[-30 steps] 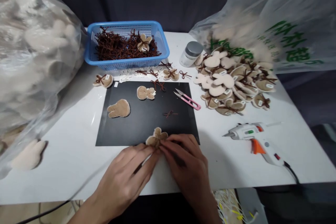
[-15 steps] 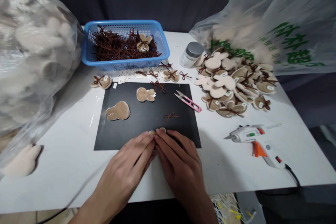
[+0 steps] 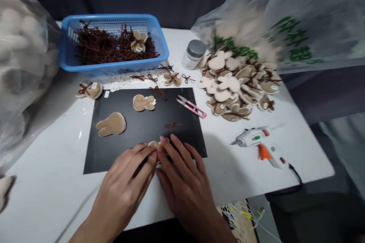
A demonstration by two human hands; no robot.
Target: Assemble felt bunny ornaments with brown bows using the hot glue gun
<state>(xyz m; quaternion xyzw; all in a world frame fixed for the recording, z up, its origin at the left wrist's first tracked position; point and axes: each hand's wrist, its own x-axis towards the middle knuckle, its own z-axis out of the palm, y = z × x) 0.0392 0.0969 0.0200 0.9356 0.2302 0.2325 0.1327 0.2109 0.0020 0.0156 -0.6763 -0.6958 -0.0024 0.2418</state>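
Note:
Both hands meet at the front edge of a black mat [image 3: 134, 129], over a small beige plush bunny piece [image 3: 154, 144] that they mostly cover. My left hand [image 3: 125, 180] is closed, its fingertips pinching the piece from the left. On the other side, my right hand [image 3: 185, 174] presses its fingertips on the same piece. Just beyond the fingers lies a brown bow [image 3: 173, 125]. Two more plush bunny shapes rest on the mat: a plain one [image 3: 111, 124] at left and one with a white tag [image 3: 143, 103] farther back. Another brown bow [image 3: 159, 92] lies near the mat's back edge.
Pink-handled thread snips [image 3: 191, 106] lie on the mat's right. A blue basket [image 3: 114, 66] of brown bows stands behind, beside a grey-lidded jar [image 3: 194, 54]. At right are piled bunnies [image 3: 228, 83] and a glue gun [image 3: 261, 144]. Plastic bags [image 3: 308, 19] flank the table.
The view has shifted, so the table appears farther left. My right hand's fingers have spread somewhat around the bunny piece; both hands stay on it.

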